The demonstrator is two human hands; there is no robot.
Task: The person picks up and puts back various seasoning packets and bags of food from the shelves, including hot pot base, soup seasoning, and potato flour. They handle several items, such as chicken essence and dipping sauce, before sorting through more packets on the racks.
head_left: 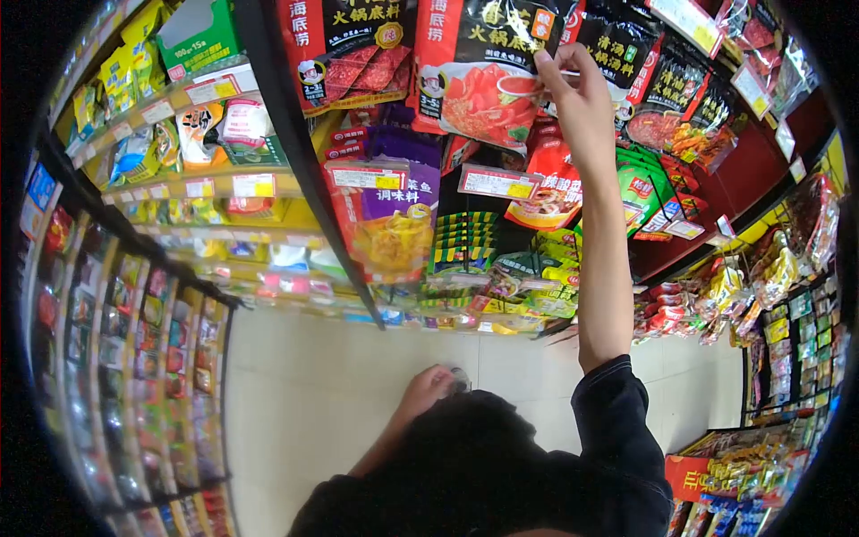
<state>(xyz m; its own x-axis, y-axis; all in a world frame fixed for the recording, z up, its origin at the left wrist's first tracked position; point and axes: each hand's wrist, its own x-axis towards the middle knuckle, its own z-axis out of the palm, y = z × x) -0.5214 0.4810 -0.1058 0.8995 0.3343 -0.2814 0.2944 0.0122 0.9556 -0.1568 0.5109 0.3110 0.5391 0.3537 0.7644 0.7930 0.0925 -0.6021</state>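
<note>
My right hand is raised to the display and pinches the right edge of a red hotpot seasoning packet, which hangs upright in the top row. A similar packet hangs to its left, and a black packet is behind and right of my fingers. Low in front of my body, my left hand has its fingers curled, close to a small dark, shiny object that I cannot make out.
Purple packets and green packets hang below. Yellow shelves with bagged goods stand at the left, beyond a black post. More racks line the far left. Pale floor tiles lie beneath; bagged snacks hang at the right.
</note>
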